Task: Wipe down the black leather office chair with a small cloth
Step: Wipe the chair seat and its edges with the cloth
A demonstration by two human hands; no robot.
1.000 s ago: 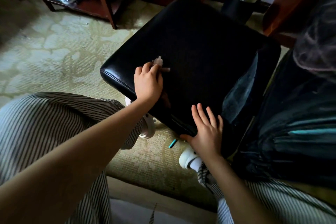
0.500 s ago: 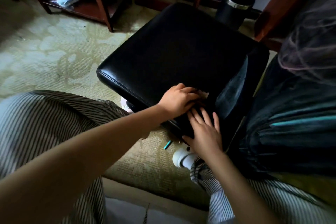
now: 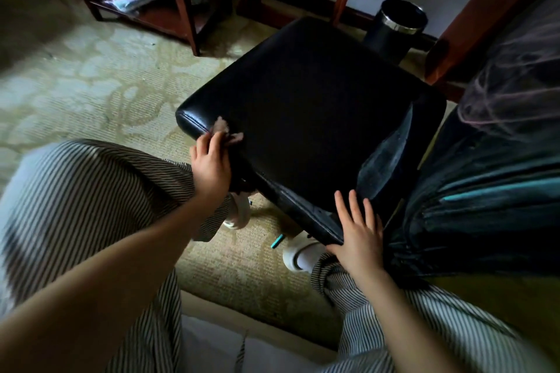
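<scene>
One small pale cloth, crumpled, sits at the near-left corner of the black leather chair seat, pinched by the curled left hand. The right hand lies flat, fingers spread, on the seat's near edge. Seat: squarish, glossy, rounded edges, set cornerwise. Open carpet left of it; bin behind.

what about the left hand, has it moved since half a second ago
Yes: the left hand, gripping the cloth, slid along the chair seat to its left corner.
</scene>
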